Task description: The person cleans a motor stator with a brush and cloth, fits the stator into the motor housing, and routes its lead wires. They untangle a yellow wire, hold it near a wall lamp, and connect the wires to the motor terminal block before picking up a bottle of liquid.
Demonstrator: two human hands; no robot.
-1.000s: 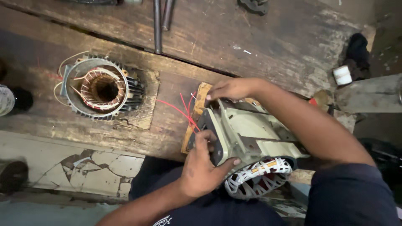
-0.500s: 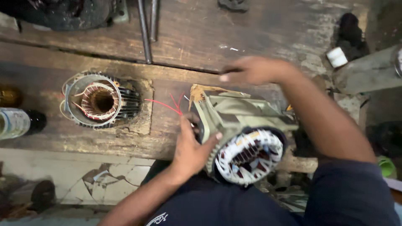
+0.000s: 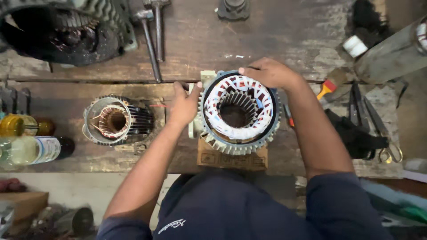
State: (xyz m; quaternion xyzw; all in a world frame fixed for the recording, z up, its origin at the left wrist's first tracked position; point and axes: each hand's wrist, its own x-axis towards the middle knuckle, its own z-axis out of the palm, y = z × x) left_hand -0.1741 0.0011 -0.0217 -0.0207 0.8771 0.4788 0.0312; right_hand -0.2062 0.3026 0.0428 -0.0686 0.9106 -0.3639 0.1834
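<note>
A grey finned motor stator point(image 3: 238, 113) stands on end on a piece of cardboard point(image 3: 231, 159), its open bore facing up and white-taped windings ringing the hole. My left hand point(image 3: 184, 104) grips its left side at the rim. My right hand point(image 3: 267, 72) rests over the far rim. Both hands hold the housing upright on the worn wooden bench point(image 3: 275, 40).
A smaller stator with copper windings point(image 3: 116, 121) lies left of my left hand. Two bottles point(image 3: 31, 140) lie at the left edge. A large dark motor housing point(image 3: 62, 29) and two hammers point(image 3: 151, 38) sit at the back. Scissors and pliers point(image 3: 373, 129) lie right, near a white tape roll point(image 3: 355, 45).
The stator was lying tilted on its side; both hands have turned it up onto its end, bore facing up. The view has shifted toward the back of the bench.
</note>
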